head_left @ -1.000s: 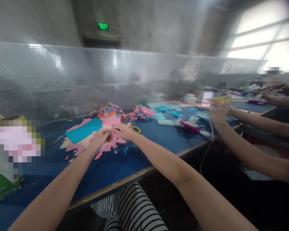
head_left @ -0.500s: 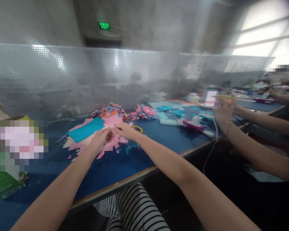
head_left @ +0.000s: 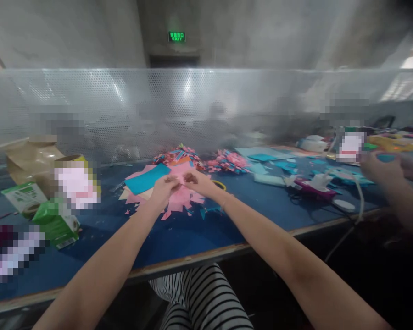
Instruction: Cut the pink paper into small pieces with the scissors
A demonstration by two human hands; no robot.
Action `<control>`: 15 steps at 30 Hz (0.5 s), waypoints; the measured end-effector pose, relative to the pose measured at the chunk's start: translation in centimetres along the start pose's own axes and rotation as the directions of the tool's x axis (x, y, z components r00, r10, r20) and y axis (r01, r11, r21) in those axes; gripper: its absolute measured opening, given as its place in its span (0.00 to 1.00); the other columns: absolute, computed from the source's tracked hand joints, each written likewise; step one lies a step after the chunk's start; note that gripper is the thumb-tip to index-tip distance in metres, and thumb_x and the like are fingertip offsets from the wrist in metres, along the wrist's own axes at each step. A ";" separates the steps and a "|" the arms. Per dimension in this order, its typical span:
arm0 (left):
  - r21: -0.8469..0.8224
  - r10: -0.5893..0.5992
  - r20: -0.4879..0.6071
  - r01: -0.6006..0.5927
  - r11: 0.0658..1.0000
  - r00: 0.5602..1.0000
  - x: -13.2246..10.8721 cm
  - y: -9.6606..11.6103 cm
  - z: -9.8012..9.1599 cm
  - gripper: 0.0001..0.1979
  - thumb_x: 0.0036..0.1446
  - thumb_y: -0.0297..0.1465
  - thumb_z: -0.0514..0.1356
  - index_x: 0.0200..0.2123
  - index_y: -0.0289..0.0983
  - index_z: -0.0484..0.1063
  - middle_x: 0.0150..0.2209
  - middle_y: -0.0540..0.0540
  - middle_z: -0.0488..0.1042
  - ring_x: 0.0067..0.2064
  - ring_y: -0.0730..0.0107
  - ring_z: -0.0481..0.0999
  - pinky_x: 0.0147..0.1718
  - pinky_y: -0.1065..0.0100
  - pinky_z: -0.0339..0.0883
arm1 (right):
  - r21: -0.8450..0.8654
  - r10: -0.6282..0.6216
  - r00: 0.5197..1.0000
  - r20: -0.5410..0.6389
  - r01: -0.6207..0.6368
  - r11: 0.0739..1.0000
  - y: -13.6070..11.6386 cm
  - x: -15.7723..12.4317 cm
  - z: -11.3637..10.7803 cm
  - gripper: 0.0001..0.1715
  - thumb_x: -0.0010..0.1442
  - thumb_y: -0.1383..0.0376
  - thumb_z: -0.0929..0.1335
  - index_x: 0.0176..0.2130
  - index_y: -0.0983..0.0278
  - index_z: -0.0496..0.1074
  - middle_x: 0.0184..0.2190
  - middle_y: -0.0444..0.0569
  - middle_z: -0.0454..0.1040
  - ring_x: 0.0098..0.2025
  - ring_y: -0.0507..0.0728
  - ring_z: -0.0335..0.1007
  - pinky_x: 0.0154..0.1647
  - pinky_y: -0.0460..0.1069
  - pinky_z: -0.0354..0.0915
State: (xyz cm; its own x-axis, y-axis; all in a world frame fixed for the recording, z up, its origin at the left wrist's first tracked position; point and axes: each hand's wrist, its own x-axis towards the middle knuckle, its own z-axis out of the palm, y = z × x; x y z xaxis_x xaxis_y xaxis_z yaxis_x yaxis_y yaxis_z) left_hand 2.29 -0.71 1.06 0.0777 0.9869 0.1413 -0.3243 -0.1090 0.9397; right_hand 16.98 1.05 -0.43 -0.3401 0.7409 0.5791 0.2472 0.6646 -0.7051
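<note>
My left hand [head_left: 168, 187] and my right hand [head_left: 197, 181] meet above a heap of cut paper. Fingers of both are closed in a pinch on a small piece of pink paper [head_left: 183, 180], partly hidden by the fingertips. Under and around them spread pink paper pieces [head_left: 182, 200] with ragged edges. A blue paper sheet [head_left: 145, 179] lies on the heap, left of my left hand. Just right of my right hand shows a yellow ring-shaped handle [head_left: 220, 185]; the rest of it is hidden.
Two piles of pink, blue and orange paper bits [head_left: 230, 161] sit behind the heap on the blue table [head_left: 206, 233]. Green boxes [head_left: 57, 224] and a brown paper bag [head_left: 32, 162] stand left. To the right are a purple tissue holder [head_left: 311, 187], a cable and a co-worker's hands [head_left: 382, 172].
The view has swung left, so everything appears further right and more of the left table shows. My hands stay pinched together over the paper heap.
</note>
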 end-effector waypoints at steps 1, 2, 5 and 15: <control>0.026 0.037 0.002 -0.037 0.999 0.999 0.0 -0.1 0.0 0.09 0.33 0.25 0.62 0.23 0.33 0.66 0.22 0.50 0.69 0.26 0.78 0.69 0.32 0.71 0.65 | 0.041 0.010 1.000 0.004 -0.010 0.999 0.1 0.0 0.1 0.14 0.46 0.65 0.65 0.36 0.66 0.61 0.31 0.46 0.64 0.33 0.49 0.62 0.35 0.47 0.61; 0.046 0.066 0.000 -0.066 0.997 0.998 0.0 -0.1 -0.1 0.10 0.33 0.26 0.62 0.24 0.33 0.66 0.22 0.50 0.69 0.26 0.78 0.69 0.33 0.70 0.65 | 0.084 0.023 1.000 0.011 -0.024 0.996 0.1 0.0 0.1 0.15 0.46 0.65 0.65 0.36 0.66 0.61 0.32 0.46 0.64 0.34 0.49 0.62 0.36 0.47 0.62; 0.094 0.116 -0.023 -0.113 0.989 0.993 0.1 -0.2 -0.1 0.12 0.32 0.27 0.62 0.25 0.33 0.66 0.22 0.51 0.68 0.25 0.78 0.68 0.32 0.69 0.65 | 0.195 0.074 0.997 0.025 -0.078 0.978 0.1 0.0 0.1 0.17 0.45 0.66 0.66 0.37 0.65 0.60 0.32 0.46 0.64 0.35 0.49 0.63 0.35 0.46 0.63; 0.209 0.137 0.044 -0.143 0.967 0.990 -0.1 -0.3 -0.2 0.11 0.35 0.32 0.61 0.26 0.33 0.68 0.23 0.49 0.69 0.26 0.75 0.69 0.31 0.67 0.65 | -0.026 0.100 0.995 -0.005 -0.100 0.995 -0.2 0.3 -0.3 0.06 0.48 0.65 0.62 0.26 0.67 0.64 0.20 0.43 0.65 0.22 0.47 0.61 0.23 0.43 0.59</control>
State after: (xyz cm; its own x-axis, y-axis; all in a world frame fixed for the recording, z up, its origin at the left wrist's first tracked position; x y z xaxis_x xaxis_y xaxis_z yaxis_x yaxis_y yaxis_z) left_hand 2.25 -0.74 0.68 0.0736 0.9565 0.2821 -0.1278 -0.2715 0.9539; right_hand 17.15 1.17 -0.03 -0.3095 0.8039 0.5079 0.3034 0.5896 -0.7485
